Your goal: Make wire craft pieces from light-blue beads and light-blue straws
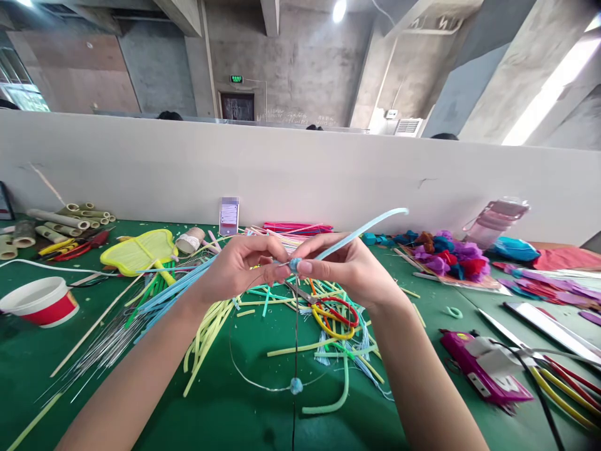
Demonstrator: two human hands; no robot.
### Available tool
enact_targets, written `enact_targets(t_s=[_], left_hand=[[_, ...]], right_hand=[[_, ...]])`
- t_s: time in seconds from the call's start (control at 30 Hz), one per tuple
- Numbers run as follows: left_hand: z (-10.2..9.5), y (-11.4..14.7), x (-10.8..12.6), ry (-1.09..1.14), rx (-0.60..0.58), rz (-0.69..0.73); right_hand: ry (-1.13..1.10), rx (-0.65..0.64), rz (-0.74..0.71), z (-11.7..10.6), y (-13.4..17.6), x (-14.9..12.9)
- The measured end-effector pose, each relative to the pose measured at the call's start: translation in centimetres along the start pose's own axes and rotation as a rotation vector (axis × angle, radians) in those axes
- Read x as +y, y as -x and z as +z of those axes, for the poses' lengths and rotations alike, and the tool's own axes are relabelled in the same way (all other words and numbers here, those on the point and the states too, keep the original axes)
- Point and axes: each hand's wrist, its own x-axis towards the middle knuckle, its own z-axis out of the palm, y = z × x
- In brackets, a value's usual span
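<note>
In the middle of the head view, a thin wire ring (260,387) hangs upright with a straight wire (296,338) running down across it. A small blue wrapped knot (296,385) sits where the two cross at the bottom. At the top crossing, my left hand (251,263) pinches the wire ring beside a second blue knot (295,264). My right hand (350,266) is closed on a light blue pipe cleaner (370,227) at that knot; its free end sticks out up and to the right. The fingertips of both hands nearly meet and partly hide the wires there.
Below and behind my hands lie red- and yellow-handled scissors (335,316) and yellow-green pipe cleaners (206,338). Left are loose wires (106,338), a paper cup (40,300) and bamboo pieces (75,222). Right are a purple power strip (486,366), coloured fluff (451,254) and a bottle (498,219).
</note>
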Motion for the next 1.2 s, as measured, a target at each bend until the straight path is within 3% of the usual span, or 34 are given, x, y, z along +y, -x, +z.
enact_targets(t_s=[0.17,0.23,0.4,0.53,0.8,1.03,1.13,1.2], left_hand=[[-1.7,0.4,0.3,0.016,-0.177,-0.111],[-2.1,0.4,0.4,0.002,-0.187,-0.106],[-2.4,0.5,1.0,-0.071,-0.154,-0.047],[-2.1,0.8,2.3,-0.16,-0.129,-0.1],[-0.6,1.9,4.5,-0.498,0.103,-0.205],[1.7,3.2,4.7,-0.981,0.268,0.03],[2.5,3.6,4.9,-1.162,0.28,0.137],[2.3,3.7,5.2,-1.156,0.244,0.168]], right_hand=[[-0.038,-0.094,0.03,0.6,0.0,0.2],[-0.048,-0.099,0.032,0.8,-0.1,0.3],[-0.058,-0.101,0.077,1.4,-0.1,0.3],[-0.056,-0.063,0.1,1.6,0.0,0.2],[0.0,0.06,0.167,1.8,-0.2,0.6],[0.029,0.08,0.141,2.1,-0.5,0.9],[0.033,0.092,0.128,2.1,-0.6,0.9],[0.025,0.098,0.118,2.0,-0.5,0.9]])
